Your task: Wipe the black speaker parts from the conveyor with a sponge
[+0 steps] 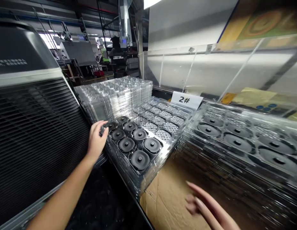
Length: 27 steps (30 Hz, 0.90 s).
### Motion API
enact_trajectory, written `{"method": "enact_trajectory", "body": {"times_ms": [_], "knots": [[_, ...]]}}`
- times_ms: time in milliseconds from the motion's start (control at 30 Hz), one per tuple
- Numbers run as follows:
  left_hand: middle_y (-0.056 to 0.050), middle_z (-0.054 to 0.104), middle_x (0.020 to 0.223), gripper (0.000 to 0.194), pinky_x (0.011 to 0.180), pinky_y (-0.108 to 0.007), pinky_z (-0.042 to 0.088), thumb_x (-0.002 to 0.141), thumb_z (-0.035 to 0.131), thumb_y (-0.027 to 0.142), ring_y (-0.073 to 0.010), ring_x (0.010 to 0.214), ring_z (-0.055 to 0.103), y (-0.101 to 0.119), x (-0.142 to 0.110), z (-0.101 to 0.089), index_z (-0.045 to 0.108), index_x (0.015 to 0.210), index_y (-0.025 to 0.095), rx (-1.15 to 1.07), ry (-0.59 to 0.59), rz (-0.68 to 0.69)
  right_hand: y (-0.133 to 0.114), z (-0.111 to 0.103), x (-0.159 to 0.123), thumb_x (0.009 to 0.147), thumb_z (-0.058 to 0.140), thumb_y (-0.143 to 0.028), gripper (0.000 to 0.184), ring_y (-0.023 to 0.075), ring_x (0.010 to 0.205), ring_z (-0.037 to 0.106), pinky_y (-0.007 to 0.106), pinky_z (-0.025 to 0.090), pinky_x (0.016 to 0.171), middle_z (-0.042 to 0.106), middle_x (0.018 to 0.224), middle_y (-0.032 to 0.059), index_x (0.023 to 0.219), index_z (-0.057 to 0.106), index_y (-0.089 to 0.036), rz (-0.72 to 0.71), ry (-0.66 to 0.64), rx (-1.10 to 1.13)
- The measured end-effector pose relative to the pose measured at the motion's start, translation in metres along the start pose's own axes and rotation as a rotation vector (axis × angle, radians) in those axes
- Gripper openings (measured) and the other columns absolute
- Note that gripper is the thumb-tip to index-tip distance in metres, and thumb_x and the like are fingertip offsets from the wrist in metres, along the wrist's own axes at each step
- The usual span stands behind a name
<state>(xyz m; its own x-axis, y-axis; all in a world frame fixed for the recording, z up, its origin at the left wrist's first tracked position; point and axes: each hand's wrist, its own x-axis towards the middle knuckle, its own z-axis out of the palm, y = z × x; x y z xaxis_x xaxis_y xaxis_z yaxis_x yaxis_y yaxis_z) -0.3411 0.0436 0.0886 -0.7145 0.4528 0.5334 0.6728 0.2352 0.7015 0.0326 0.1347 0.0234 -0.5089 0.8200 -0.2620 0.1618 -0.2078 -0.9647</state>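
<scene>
My left hand [98, 137] is at the left edge of a clear plastic tray [148, 174], its thumb and fingers curled toward each other. A small dark piece shows between them, too little of it visible to name. Right by the fingertips is a round black part [111, 126] with a small centre stud, seated in a tray pocket. Several more such black parts [140, 159] fill the near and left pockets, while the far pockets show a bare cross-hatched floor. My right hand [203, 204], smeared by motion, hovers over brown cardboard [167, 191] with fingers apart and nothing visible in them.
Behind the tray rises a tall stack of clear trays [124, 92]. Another stack [234, 159] at right has black parts in its top tray. A "2#" card [186, 100] stands at the back. A large louvred black machine [33, 134] borders the left side.
</scene>
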Motion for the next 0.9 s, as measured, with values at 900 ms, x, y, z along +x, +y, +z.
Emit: {"method": "enact_trajectory", "body": {"times_ms": [900], "knots": [[-0.014,0.05,0.133,0.038,0.106,-0.045,0.036,0.081,0.058,0.028,-0.026,0.108,0.06,0.061,-0.062,-0.004,0.052,0.118,0.02,-1.056,0.088,-0.56,-0.149,0.084,0.088,0.052,0.073,-0.008,0.042,0.0095,0.056,0.056,0.018,0.046,0.046,0.06,0.073,-0.0033,0.083,0.048,-0.022,-0.001,0.01,0.765]]}}
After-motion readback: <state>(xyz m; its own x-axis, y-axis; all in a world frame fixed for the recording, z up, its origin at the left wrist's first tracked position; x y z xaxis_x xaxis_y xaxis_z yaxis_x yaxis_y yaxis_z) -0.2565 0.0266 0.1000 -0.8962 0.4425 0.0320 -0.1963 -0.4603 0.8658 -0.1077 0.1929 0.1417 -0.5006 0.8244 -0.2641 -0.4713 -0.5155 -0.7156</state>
